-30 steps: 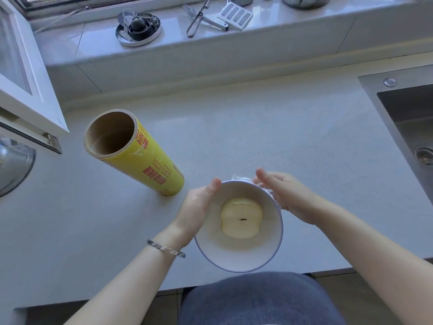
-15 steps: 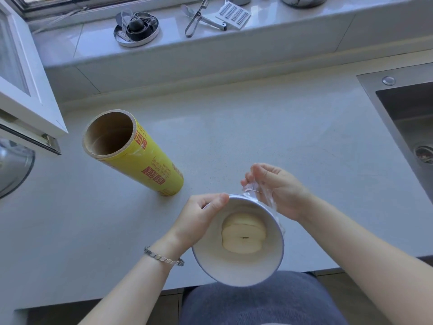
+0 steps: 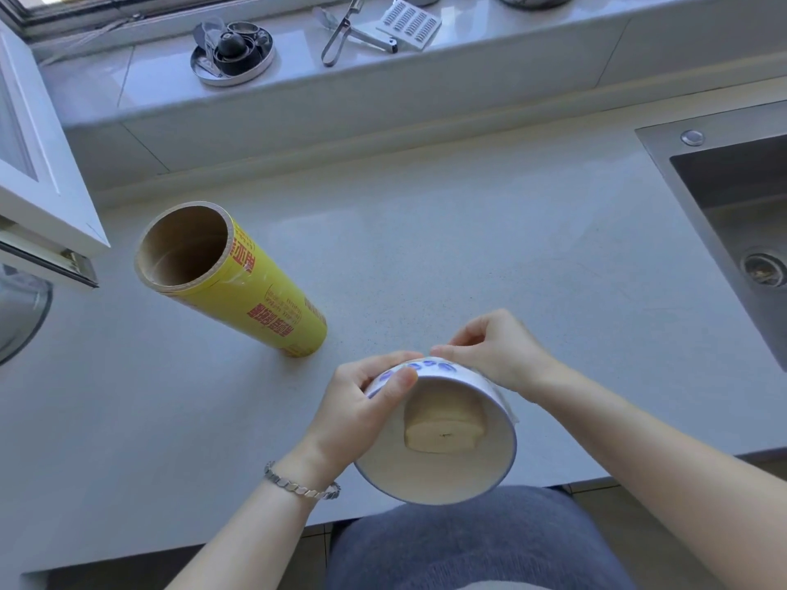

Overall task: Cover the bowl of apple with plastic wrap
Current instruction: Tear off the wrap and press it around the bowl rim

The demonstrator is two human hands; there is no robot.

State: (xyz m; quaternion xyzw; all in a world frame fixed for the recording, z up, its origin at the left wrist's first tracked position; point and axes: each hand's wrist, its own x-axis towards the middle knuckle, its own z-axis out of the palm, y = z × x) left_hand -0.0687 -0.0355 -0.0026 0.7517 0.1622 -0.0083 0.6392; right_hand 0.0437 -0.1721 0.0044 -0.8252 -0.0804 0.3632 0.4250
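Gripping the tilted bowl (image 3: 426,474) with left hand (image 3: 357,415), pinching plastic wrap (image 3: 506,413) to its outer wall with right hand (image 3: 498,355); seemingly just tucking left.

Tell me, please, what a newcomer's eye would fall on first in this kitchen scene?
The white bowl, tilted toward the camera at the counter's near edge with a pale apple piece inside, draws the eye first: the left hand grips its rim while the right hand pinches plastic wrap at its far side. Next comes the yellow roll on the counter to the left, its open cardboard core facing the camera.
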